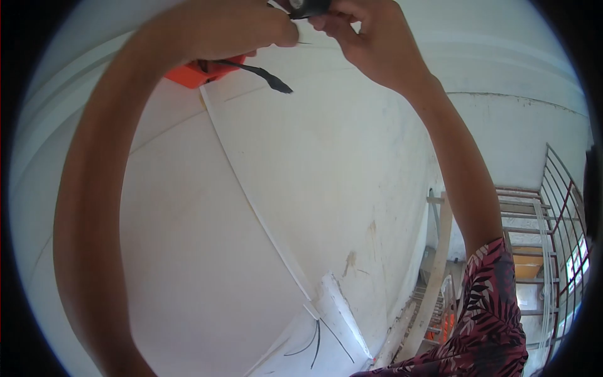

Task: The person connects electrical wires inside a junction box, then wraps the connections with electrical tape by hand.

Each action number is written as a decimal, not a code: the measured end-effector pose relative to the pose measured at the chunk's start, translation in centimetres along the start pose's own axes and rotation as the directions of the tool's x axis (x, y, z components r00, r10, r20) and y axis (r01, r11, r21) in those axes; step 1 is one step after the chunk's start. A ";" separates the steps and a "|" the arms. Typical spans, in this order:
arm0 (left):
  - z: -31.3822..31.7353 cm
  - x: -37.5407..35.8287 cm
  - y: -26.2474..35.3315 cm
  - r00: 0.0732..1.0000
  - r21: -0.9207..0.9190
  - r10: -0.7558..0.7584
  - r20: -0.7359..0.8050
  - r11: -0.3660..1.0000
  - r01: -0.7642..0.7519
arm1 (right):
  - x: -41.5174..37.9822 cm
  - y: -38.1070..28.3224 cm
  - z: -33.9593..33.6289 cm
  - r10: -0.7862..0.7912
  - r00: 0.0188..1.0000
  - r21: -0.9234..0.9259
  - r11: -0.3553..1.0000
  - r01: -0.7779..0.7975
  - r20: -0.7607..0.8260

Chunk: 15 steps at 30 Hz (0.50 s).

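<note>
Two hands meet at the top edge of the view, raised against a white wall (301,188). The right hand (370,38) pinches a small dark object (309,7) between thumb and fingertips; the object is cut off by the frame, so what it is cannot be told. The left hand (226,28) is closed, its fingertips pressed together just beside that object and touching or nearly touching the right fingertips. A thin wire end (304,43) pokes out between the two hands.

Just under the left hand an orange tool (195,72) shows, partly hidden by the palm, and the same hand seems to hold it. From it a black cable (260,74) runs out to the right and down, ending in a flattened tip that hangs free below the grip.

From below the orange tool, a narrow white strip (251,195) runs down the wall, well away from the hands, to a white box (339,314) where thin dark wires (317,342) hang out. Far below the right hand, past the patterned sleeve (496,314), a metal railing (553,226) and wooden planks (436,276) stand by a stairwell.
</note>
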<state>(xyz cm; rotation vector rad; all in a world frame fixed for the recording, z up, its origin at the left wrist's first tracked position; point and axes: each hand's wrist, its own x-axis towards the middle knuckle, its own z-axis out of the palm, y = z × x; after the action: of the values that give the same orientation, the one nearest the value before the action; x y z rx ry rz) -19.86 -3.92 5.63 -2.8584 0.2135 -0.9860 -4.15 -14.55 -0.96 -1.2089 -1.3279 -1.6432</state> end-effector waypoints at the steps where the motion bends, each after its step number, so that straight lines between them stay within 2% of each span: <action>1: 0.3 -0.7 0.4 0.984 0.057 -0.132 0.124 0.990 0.126 | -0.5 0.5 0.4 0.008 1.000 0.003 1.000 -0.008 0.017; 2: 1.4 -1.6 -0.2 0.997 0.354 0.035 -0.064 0.935 -0.010 | -0.8 1.6 0.7 0.012 0.999 -0.004 1.000 -0.012 0.030; 3: 2.9 -2.4 -0.1 0.921 0.360 0.175 -0.347 0.932 -0.041 | -1.1 2.8 1.2 -0.044 0.999 -0.056 0.997 0.044 -0.008; 4: 4.6 -2.6 0.5 0.745 0.239 0.252 -0.617 0.963 -0.127 | -1.4 3.5 1.2 -0.110 0.993 -0.112 0.988 0.105 -0.046; 5: 6.4 -2.3 1.2 0.541 0.096 0.244 -0.805 0.953 -0.287 | -2.1 3.8 1.4 -0.114 0.993 -0.114 0.987 0.110 -0.030; 6: 8.5 -2.1 2.1 0.437 -0.075 0.143 -0.888 0.892 -0.445 | -2.9 3.9 1.5 -0.167 0.984 -0.025 0.986 0.165 -0.067; 7: 11.4 -2.2 2.9 0.422 -0.272 -0.001 -0.907 0.766 -0.582 | -3.7 4.1 1.7 -0.220 0.969 0.058 0.972 0.227 -0.111; 8: 14.2 -2.0 4.1 0.513 -0.501 -0.166 -0.842 0.592 -0.631 | -3.9 4.5 1.9 -0.247 0.960 0.094 0.961 0.260 -0.136; 9: 16.5 -2.7 4.5 0.680 -0.731 -0.286 -0.675 0.382 -0.565 | -4.1 4.9 2.2 -0.274 0.949 0.128 0.947 0.295 -0.160; 10: 19.1 -1.7 3.5 0.779 -0.842 -0.329 -0.534 0.131 -0.523 | -3.6 5.6 2.8 -0.333 0.925 -0.096 0.943 0.320 -0.182; 11: 20.4 -1.0 3.2 0.825 -0.889 -0.444 -0.349 -0.120 -0.441 | -3.4 6.1 3.3 -0.394 0.899 -0.314 0.892 0.325 -0.190; 12: 20.5 0.0 2.3 0.854 -0.879 -0.474 -0.214 -0.289 -0.380 | -3.5 6.3 3.2 -0.399 0.907 -0.345 0.877 0.333 -0.138; 13: 20.8 1.2 1.5 0.857 -0.875 -0.467 -0.218 -0.296 -0.384 | -3.7 6.4 3.0 -0.406 0.904 -0.355 0.871 0.338 -0.133; 15: 19.9 2.6 0.3 0.821 -0.823 -0.537 -0.193 -0.367 -0.433 | -3.8 6.3 2.4 -0.520 0.853 -0.402 0.792 0.460 -0.048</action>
<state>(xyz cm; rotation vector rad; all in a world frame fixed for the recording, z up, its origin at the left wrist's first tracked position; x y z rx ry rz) -5.48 -3.54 -8.44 -3.2688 2.1517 -3.0451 3.41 -13.80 -2.37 -0.9490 -1.3365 -2.4106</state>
